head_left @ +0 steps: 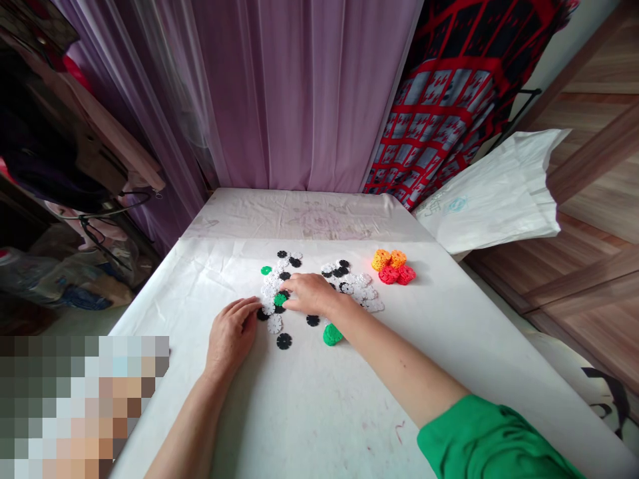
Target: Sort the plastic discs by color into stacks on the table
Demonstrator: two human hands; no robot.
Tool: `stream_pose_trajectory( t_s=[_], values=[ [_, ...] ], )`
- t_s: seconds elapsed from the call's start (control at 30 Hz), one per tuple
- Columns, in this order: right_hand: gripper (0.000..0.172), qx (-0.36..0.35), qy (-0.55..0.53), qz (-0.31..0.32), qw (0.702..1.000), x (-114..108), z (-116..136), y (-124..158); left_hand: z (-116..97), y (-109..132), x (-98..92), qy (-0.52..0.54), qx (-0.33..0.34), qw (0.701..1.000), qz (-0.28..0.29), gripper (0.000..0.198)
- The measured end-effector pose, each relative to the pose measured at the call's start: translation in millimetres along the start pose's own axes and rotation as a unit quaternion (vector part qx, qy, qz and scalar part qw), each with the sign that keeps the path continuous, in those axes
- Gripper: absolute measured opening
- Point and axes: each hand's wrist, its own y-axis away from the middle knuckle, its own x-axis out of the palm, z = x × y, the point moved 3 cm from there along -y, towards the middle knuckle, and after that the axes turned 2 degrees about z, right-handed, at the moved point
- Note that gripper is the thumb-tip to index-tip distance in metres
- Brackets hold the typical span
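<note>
Several flat snowflake-shaped plastic discs in white, black and green lie scattered (349, 279) on a white-covered table (309, 412). My right hand (312, 294) reaches left across them, its fingertips pinched on a green disc (280, 300). My left hand (233, 332) lies palm down beside the pile, fingers together and stretched, their tips touching a black disc (262, 315). A stack of green discs (332, 334) stands just under my right wrist. Black discs (284, 341) lie singly near the front of the pile.
Small stacks of orange discs (389, 258) and red discs (397, 274) stand at the right of the pile. A white plastic bag (494, 199) rests at the table's right edge. Purple curtains (299, 100) hang behind; clutter crowds the left side.
</note>
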Motion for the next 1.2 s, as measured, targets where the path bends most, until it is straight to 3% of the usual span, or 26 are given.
stream_pose_trajectory(
  t_s=[0.13, 0.37, 0.47, 0.6, 0.8, 0.97, 1.1, 1.2],
  values=[
    [0.026, -0.028, 0.018, 0.035, 0.999, 8.2, 7.0, -10.1, 0.5, 0.5, 1.1, 0.003, -0.007, 1.000, 0.003, 0.031],
    [0.025, 0.007, -0.046, 0.032, 0.998, 4.5, -5.9, -13.4, 0.0, 0.9, 1.4, -0.001, -0.009, 1.000, 0.006, 0.031],
    [0.026, 0.050, -0.108, -0.001, 0.993, -8.3, -21.5, 10.6, -0.4, 0.6, 0.8, -0.005, -0.012, 1.000, 0.009, 0.032],
    [0.022, 0.096, -0.176, -0.021, 0.980, -21.7, -36.4, 62.6, -1.0, 0.2, 0.6, -0.006, -0.012, 1.000, 0.008, 0.033],
    [0.022, 0.098, -0.179, -0.012, 0.979, -11.3, -36.2, 108.6, -2.4, -0.5, 0.1, -0.009, -0.011, 1.000, 0.010, 0.034],
    [0.023, 0.088, -0.161, -0.020, 0.983, -2.8, -34.2, 114.6, -2.8, -0.7, -0.6, -0.014, -0.010, 1.000, 0.011, 0.035],
    [0.030, 0.084, -0.162, -0.022, 0.983, -10.9, -34.8, 110.2, -2.3, -0.2, -0.2, -0.015, -0.009, 1.000, 0.012, 0.035],
    [0.015, 0.091, -0.150, -0.062, 0.983, -24.3, -36.0, 91.5, -2.1, 0.2, -0.1, -0.014, -0.013, 1.000, 0.010, 0.034]
  ],
)
